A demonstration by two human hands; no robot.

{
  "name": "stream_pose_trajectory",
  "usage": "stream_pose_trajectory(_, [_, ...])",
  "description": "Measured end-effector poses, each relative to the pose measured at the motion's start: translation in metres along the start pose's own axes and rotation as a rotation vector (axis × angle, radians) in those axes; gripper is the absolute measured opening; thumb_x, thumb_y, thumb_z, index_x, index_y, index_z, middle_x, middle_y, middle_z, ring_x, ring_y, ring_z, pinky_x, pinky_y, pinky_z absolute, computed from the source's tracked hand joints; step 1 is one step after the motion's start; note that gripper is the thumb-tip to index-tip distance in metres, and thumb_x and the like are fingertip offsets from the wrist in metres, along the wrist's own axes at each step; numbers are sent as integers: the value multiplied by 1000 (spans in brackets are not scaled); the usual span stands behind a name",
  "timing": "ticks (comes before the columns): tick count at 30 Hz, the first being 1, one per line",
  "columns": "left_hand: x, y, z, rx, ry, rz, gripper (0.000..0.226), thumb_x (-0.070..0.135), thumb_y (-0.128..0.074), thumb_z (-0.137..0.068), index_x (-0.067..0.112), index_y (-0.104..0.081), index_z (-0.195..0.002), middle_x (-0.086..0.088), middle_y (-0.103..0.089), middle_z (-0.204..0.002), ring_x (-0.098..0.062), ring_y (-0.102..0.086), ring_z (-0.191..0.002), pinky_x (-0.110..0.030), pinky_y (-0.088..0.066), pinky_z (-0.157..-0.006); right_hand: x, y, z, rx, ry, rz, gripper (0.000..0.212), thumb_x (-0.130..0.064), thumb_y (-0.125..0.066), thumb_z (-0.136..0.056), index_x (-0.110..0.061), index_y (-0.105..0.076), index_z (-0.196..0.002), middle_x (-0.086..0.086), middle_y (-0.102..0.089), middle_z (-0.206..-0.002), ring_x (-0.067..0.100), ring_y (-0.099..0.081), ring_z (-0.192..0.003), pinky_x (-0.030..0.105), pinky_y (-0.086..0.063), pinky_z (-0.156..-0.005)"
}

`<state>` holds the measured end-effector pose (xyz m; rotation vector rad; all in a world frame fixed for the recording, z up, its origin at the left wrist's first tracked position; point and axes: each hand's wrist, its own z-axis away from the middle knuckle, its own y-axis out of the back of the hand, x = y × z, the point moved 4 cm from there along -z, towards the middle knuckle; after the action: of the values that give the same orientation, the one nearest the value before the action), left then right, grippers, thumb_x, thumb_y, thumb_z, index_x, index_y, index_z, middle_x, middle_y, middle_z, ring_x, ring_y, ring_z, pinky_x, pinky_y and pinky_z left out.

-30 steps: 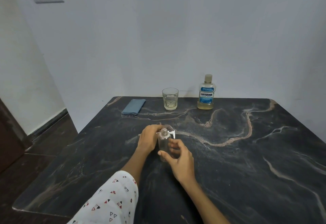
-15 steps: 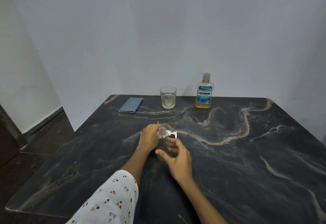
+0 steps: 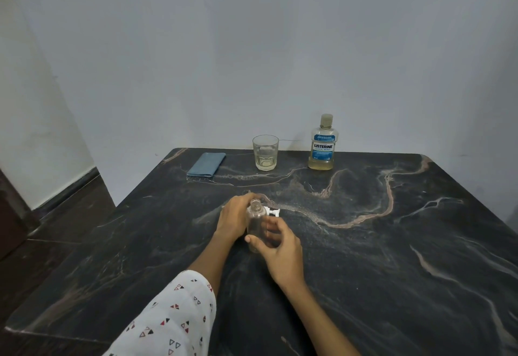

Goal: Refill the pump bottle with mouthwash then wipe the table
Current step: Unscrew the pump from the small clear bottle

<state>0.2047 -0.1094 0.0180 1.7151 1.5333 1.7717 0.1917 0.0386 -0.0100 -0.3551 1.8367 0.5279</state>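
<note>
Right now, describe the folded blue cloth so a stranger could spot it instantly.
Look at the dark marble table and follow its far edge by the wall. The folded blue cloth lies at the far left, left of the clear drinking glass and the labelled mouthwash bottle. It alone is flat, soft and blue.

Table [image 3: 364,243] dark veined stone, matt; pump bottle [image 3: 256,224] clear plastic; tumbler [image 3: 265,152] glass; folded cloth [image 3: 207,164] blue.

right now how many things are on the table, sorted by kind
Bottles: 2, the clear pump bottle between the hands and the mouthwash bottle at the back
Glasses: 1, the drinking glass
Cloths: 1, the folded blue cloth
Pump heads: 1, the white pump head lying behind the pump bottle
Total: 5
</note>
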Motion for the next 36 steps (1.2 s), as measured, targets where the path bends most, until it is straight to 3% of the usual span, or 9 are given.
stream_pose_trajectory(6, [-4,2,0,24,16,-30,31,22,-62,-85,32,-60,-114,3,-69,-104,-15,-63,-96,-32,-51,-81,-2,0,1,5,15,4,46,-38,-84,-65,-38,-61,-105,-17,-64,-101,-8,-59,-92,10,-49,-74])
stream_pose_trajectory(12, [-8,10,9,129,9,5,29,12,-57,-85,28,-63,-108,6,-67,-103,-6,-56,-89,-20,-39,-72,-3,1,2,9,22,4,49,-42,-83,-64,-35,-61,-107,-21,-64,-100,-11,-59,-91,8,-48,-71])
stream_pose_trajectory(18, [-17,23,25,204,43,68,30,3,-63,-83,16,-64,-109,1,-69,-100,-12,-63,-93,-33,-53,-81,-2,0,2,3,14,22,60,-41,-85,-61,-31,-60,-114,-17,-64,-104,-6,-61,-89,14,-53,-72])
stream_pose_trajectory(22, [-21,33,37,229,73,97,34,1,-67,-79,15,-64,-111,2,-68,-99,-8,-62,-89,-26,-49,-78,-1,1,2,12,2,44,62,-38,-86,-61,-31,-58,-116,-15,-62,-106,-1,-60,-90,16,-53,-72])
stream_pose_trajectory(30, [-11,47,59,233,86,130,34,2,-70,-78,16,-64,-109,7,-65,-91,-10,-62,-88,-31,-50,-82,-1,1,3,7,-48,91,71,-29,-88,-59,-18,-58,-122,-8,-63,-113,5,-63,-89,16,-53,-72])
stream_pose_trajectory(36, [-4,46,77,248,80,146,33,1,-70,-77,15,-65,-106,7,-65,-89,-10,-63,-87,-30,-52,-82,-3,0,8,-10,-45,135,74,-27,-89,-58,-14,-56,-123,-2,-62,-117,8,-61,-97,21,-53,-81])
